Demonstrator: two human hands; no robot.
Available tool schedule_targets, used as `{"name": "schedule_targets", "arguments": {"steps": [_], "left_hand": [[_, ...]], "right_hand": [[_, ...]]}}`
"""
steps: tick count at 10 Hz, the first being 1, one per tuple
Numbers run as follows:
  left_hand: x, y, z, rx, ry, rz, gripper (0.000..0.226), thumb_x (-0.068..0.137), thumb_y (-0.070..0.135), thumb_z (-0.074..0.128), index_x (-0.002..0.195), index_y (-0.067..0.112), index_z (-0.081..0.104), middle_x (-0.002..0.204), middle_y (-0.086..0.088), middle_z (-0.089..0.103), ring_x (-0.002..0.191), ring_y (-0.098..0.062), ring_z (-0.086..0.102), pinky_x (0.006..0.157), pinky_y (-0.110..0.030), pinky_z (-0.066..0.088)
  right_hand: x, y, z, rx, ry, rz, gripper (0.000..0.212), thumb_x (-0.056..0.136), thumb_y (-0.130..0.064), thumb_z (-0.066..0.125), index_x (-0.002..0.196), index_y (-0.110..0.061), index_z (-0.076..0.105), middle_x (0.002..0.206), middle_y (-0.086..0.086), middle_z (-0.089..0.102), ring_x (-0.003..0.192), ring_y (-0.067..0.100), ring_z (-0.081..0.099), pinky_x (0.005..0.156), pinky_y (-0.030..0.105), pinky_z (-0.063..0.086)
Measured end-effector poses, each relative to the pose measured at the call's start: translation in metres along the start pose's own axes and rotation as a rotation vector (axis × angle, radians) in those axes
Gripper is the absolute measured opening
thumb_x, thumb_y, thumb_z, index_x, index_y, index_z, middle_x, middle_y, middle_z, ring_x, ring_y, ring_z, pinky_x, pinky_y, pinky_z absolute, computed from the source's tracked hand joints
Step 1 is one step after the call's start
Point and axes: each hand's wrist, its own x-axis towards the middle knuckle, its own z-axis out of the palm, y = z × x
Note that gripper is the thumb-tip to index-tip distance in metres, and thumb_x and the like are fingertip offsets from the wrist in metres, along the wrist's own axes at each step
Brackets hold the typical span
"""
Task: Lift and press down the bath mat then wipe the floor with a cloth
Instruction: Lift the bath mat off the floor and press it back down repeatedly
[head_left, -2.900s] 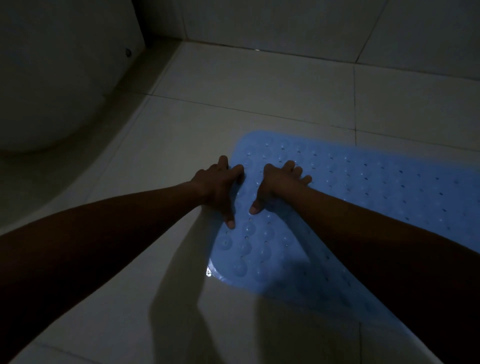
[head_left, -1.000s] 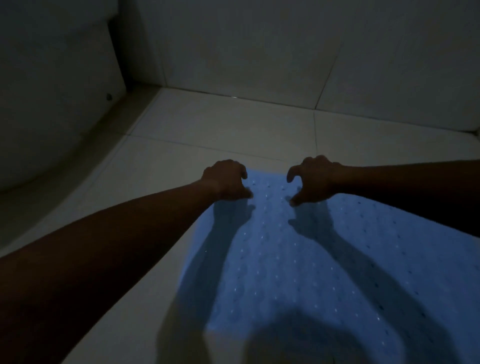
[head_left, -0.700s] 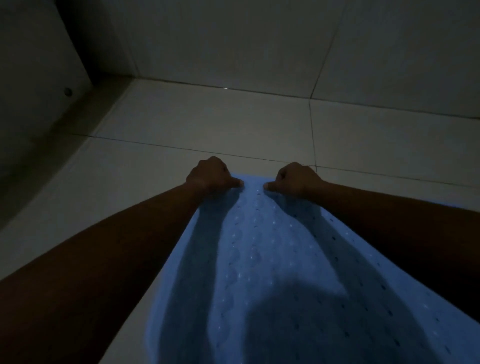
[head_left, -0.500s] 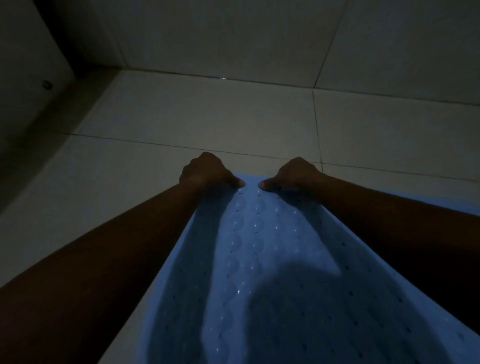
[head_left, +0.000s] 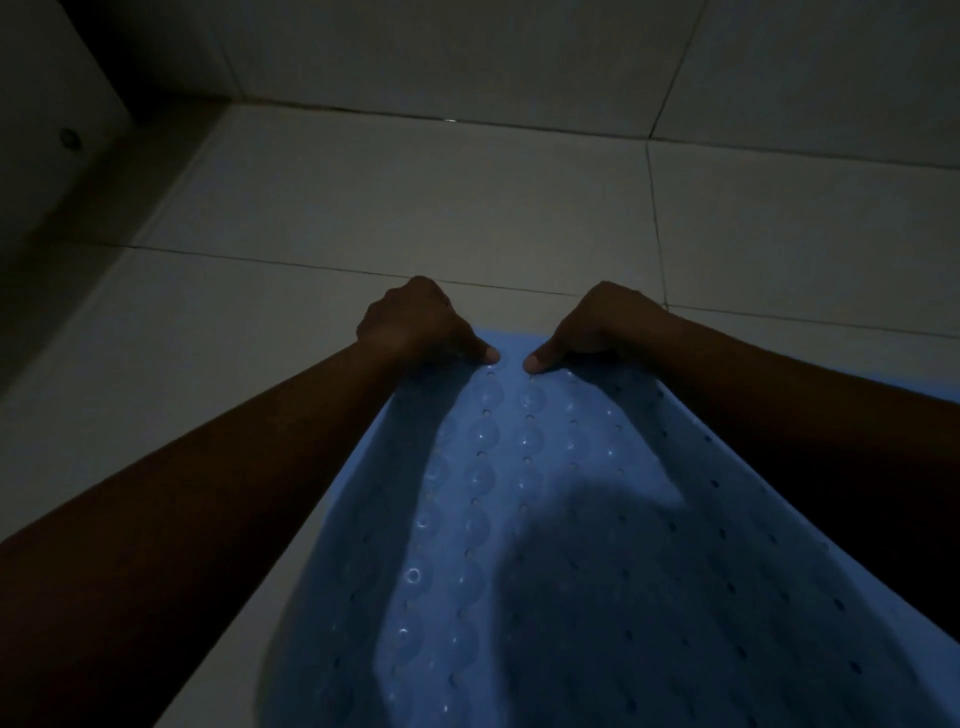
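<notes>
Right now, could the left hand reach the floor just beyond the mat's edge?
Probably yes: the left hand grips the bath mat at its far edge, and bare floor lies just beyond, nothing between.

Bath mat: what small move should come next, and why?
Probably lower the bath mat to the floor and press it flat: left hand and right hand pinch its far edge, which seems raised off the tiles.

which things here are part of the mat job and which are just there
In the job: blue perforated rubber bath mat, left hand and right hand gripping its far edge, pale tiled floor. No cloth in view.
Just there: white fixture at top left, pale tiled wall.
</notes>
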Motion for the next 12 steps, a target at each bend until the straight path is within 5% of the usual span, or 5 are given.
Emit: {"name": "schedule_targets", "arguments": {"steps": [3, 5, 9, 10, 12], "left_hand": [[-0.021, 0.004, 0.003, -0.048, -0.016, 0.016, 0.074, 0.054, 0.053, 0.091, 0.105, 0.01, 0.06, 0.105, -0.007, 0.065, 0.095, -0.026, 0.06, 0.073, -0.034, 0.049], [-0.038, -0.006, 0.0, -0.082, -0.074, 0.127, 0.069, 0.05, 0.037, 0.097, 0.102, 0.017, 0.055, 0.101, 0.002, 0.055, 0.094, -0.018, 0.051, 0.074, -0.032, 0.041], [-0.026, 0.01, 0.004, 0.085, -0.01, 0.012, 0.092, 0.038, 0.046, 0.098, 0.113, 0.009, 0.059, 0.112, -0.009, 0.064, 0.105, -0.029, 0.061, 0.086, -0.04, 0.054], [-0.038, 0.002, 0.002, 0.063, 0.024, 0.006, 0.089, 0.04, 0.055, 0.095, 0.11, 0.013, 0.059, 0.105, -0.005, 0.061, 0.102, -0.027, 0.06, 0.087, -0.041, 0.053], [-0.061, -0.024, 0.005, -0.01, -0.04, 0.153, 0.067, 0.039, 0.048, 0.097, 0.085, 0.025, 0.055, 0.115, -0.005, 0.049, 0.103, -0.024, 0.055, 0.091, -0.042, 0.052]], "right_hand": [[-0.017, 0.001, 0.002, -0.01, -0.039, -0.092, 0.112, 0.049, -0.069, 0.083, 0.133, 0.0, 0.052, 0.137, 0.017, 0.054, 0.121, 0.033, 0.054, 0.087, 0.037, 0.046], [-0.035, 0.011, 0.005, -0.032, -0.053, -0.219, 0.059, 0.063, -0.051, 0.088, 0.098, -0.011, 0.063, 0.118, 0.012, 0.063, 0.112, 0.028, 0.059, 0.089, 0.034, 0.049], [-0.013, -0.011, 0.014, -0.157, -0.063, -0.076, 0.138, 0.006, -0.074, 0.086, 0.126, -0.011, 0.058, 0.13, 0.013, 0.056, 0.116, 0.037, 0.055, 0.097, 0.048, 0.049], [-0.017, -0.002, 0.021, -0.118, 0.008, -0.088, 0.129, -0.006, -0.075, 0.075, 0.109, -0.02, 0.06, 0.124, 0.009, 0.058, 0.118, 0.037, 0.05, 0.101, 0.055, 0.042], [-0.056, 0.014, 0.026, -0.068, -0.007, -0.18, 0.082, 0.029, -0.073, 0.086, 0.088, -0.029, 0.048, 0.123, 0.006, 0.052, 0.116, 0.032, 0.046, 0.103, 0.052, 0.039]]}}
